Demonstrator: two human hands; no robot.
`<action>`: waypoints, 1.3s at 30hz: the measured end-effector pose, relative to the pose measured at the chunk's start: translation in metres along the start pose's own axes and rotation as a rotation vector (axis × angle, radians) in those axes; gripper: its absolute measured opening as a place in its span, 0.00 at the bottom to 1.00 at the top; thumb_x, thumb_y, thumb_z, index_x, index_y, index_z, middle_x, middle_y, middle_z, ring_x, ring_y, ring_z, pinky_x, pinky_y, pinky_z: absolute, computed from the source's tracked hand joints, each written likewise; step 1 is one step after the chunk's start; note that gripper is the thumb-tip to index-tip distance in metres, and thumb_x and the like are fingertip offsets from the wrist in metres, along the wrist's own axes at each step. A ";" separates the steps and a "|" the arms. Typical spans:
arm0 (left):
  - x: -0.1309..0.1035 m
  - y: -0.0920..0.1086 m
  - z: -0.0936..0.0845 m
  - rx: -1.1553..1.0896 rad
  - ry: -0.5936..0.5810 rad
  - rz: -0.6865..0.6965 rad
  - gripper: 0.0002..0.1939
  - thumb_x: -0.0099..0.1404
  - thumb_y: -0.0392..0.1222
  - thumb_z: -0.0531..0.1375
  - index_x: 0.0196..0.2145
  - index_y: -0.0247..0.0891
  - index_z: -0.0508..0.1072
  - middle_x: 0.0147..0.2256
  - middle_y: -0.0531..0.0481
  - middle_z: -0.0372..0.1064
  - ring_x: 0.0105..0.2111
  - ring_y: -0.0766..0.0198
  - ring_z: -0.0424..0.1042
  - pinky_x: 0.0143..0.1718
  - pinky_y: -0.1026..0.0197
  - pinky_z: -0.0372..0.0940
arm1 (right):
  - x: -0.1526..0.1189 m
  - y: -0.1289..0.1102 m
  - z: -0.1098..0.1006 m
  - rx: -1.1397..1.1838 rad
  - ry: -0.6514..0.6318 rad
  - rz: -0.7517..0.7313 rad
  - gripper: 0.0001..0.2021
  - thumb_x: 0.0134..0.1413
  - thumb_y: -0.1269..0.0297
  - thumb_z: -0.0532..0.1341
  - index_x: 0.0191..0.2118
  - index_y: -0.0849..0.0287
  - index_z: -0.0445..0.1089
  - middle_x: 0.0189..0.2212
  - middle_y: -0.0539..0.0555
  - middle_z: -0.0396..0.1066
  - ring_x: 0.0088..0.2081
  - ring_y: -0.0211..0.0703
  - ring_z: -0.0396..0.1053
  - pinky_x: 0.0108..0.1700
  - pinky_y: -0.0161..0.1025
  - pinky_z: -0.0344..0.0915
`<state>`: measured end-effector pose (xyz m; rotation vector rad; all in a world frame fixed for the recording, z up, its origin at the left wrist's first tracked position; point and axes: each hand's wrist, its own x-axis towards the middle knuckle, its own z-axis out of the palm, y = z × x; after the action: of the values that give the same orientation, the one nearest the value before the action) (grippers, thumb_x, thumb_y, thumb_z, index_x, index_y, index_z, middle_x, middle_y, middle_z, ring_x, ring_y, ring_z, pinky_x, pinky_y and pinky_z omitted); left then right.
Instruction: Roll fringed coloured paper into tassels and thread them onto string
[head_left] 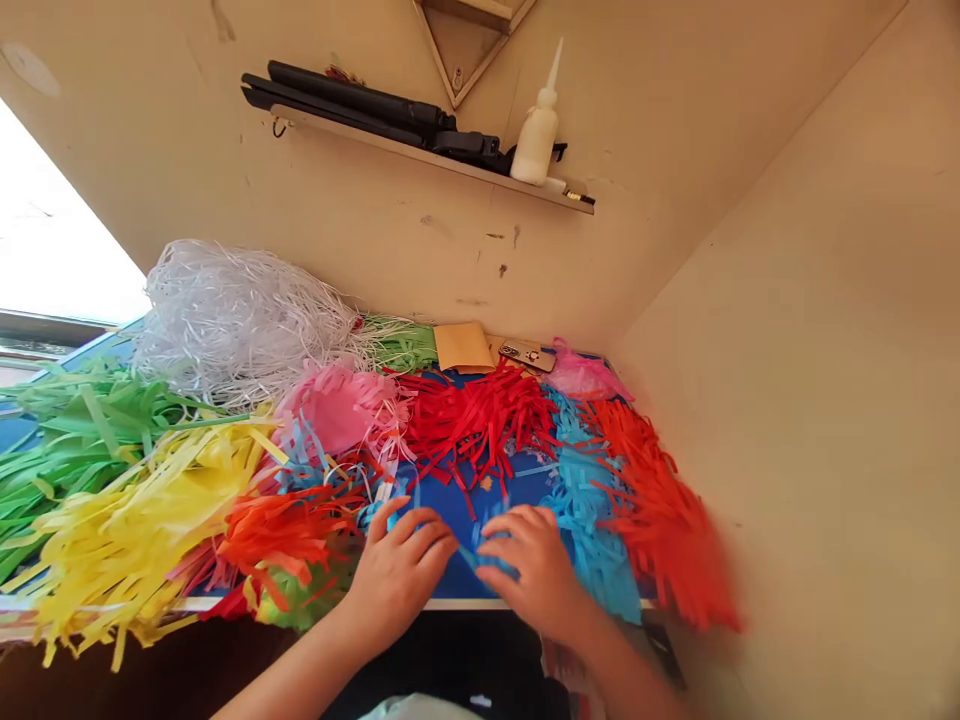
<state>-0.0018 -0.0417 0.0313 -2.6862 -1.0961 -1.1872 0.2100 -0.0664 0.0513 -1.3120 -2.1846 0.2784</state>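
Over the blue tabletop [457,580], near its front edge, my left hand [405,565] has its thumb and fingers closed together on a thin light-blue paper strip [468,556]. The strip runs across to my right hand [531,568], whose curled fingers and thumb pinch its other end. Part of the strip is blurred or hidden by the fingers. Just beyond the hands lies a bunch of red fringed paper [484,415]. Light-blue fringed paper [589,500] is spread to the right of my right hand. An orange fringed bunch [277,530] lies left of my left hand.
Yellow [157,510], green [90,430] and pink fringes [337,410] cover the left side, with a white shredded heap [240,320] behind. Red-orange fringe [667,510] overhangs the right edge. A phone [527,355] and brown envelope [463,347] lie near the wall. Above, a shelf [420,155] holds a glue bottle [536,140].
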 end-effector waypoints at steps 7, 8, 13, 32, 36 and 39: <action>0.016 0.024 -0.038 -0.153 0.033 0.088 0.12 0.73 0.38 0.51 0.38 0.43 0.74 0.33 0.56 0.77 0.38 0.65 0.72 0.60 0.49 0.44 | 0.008 -0.030 -0.015 1.095 -0.396 0.450 0.25 0.57 0.41 0.57 0.28 0.59 0.78 0.24 0.51 0.72 0.26 0.38 0.63 0.30 0.35 0.57; 0.016 0.023 -0.037 -0.174 0.043 0.085 0.12 0.73 0.38 0.50 0.38 0.42 0.74 0.33 0.56 0.77 0.37 0.65 0.72 0.59 0.49 0.45 | 0.008 -0.031 -0.009 1.196 -0.394 0.488 0.24 0.53 0.41 0.61 0.27 0.60 0.77 0.22 0.50 0.71 0.25 0.36 0.61 0.29 0.34 0.56; 0.004 0.022 -0.030 -0.271 0.069 -0.046 0.06 0.68 0.34 0.56 0.40 0.40 0.73 0.33 0.53 0.75 0.33 0.66 0.72 0.52 0.55 0.58 | -0.003 -0.041 0.023 1.334 -0.068 0.602 0.16 0.44 0.52 0.71 0.20 0.60 0.73 0.20 0.46 0.67 0.19 0.30 0.57 0.23 0.31 0.51; -0.015 0.031 -0.015 -0.600 0.066 -0.353 0.08 0.65 0.36 0.60 0.39 0.44 0.78 0.34 0.49 0.74 0.34 0.65 0.74 0.36 0.66 0.70 | -0.004 -0.052 0.050 1.341 0.363 0.599 0.10 0.42 0.59 0.72 0.26 0.56 0.71 0.25 0.44 0.65 0.20 0.29 0.61 0.22 0.28 0.57; -0.014 0.029 -0.021 -0.762 0.039 -0.633 0.09 0.67 0.46 0.58 0.35 0.40 0.75 0.32 0.49 0.75 0.32 0.63 0.74 0.34 0.65 0.70 | 0.001 0.021 0.015 0.395 0.297 0.633 0.10 0.57 0.58 0.61 0.41 0.55 0.75 0.35 0.52 0.73 0.34 0.41 0.71 0.39 0.38 0.68; -0.012 0.035 -0.023 -0.982 -0.075 -0.856 0.16 0.69 0.54 0.53 0.34 0.40 0.69 0.22 0.55 0.67 0.22 0.67 0.67 0.24 0.66 0.65 | 0.006 0.082 -0.009 -0.126 0.160 0.763 0.10 0.58 0.65 0.58 0.39 0.59 0.76 0.40 0.58 0.74 0.42 0.48 0.71 0.46 0.43 0.65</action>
<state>-0.0015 -0.0819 0.0492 -2.8760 -2.3056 -2.2353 0.2736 -0.0212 0.0241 -2.1212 -1.5072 0.3081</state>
